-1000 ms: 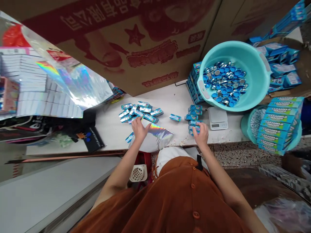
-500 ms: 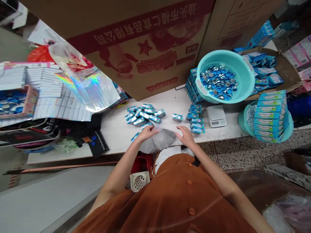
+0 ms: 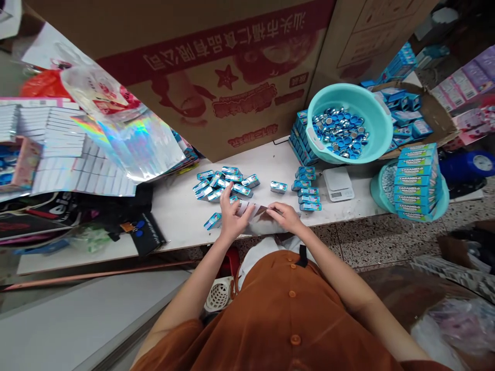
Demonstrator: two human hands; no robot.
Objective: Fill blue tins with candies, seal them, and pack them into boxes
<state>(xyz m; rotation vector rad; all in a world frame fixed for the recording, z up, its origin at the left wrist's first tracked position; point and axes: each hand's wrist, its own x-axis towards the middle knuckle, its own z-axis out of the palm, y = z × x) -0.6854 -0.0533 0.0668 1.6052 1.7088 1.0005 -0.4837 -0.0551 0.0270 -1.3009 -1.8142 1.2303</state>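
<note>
My right hand (image 3: 285, 216) pinches the edge of a clear plastic bag (image 3: 260, 222) at the front of the white table. My left hand (image 3: 232, 217) is open beside the bag's left edge, thumb and fingers spread, its fingertips at the near side of a loose pile of small blue boxes (image 3: 242, 190). Part of the pile is hidden behind those fingers. Left of this hand lies another blue box (image 3: 212, 221). A single blue box (image 3: 278, 186) stands beyond my right hand, and a short row of blue boxes (image 3: 309, 199) is to its right.
A white scale (image 3: 339, 184) sits right of the row. Behind it, a turquoise basin (image 3: 377, 116) holds blue-and-silver round pieces. A tall cardboard carton (image 3: 216, 129) stands at the back. Shiny packaging sheets (image 3: 147, 149) overhang the left side. A second basin (image 3: 381, 193) bears green-blue boxes.
My left hand has let go of the bag and spread its fingers toward the pile of boxes. My right hand has shifted left, and the bag hangs lower and flatter.
</note>
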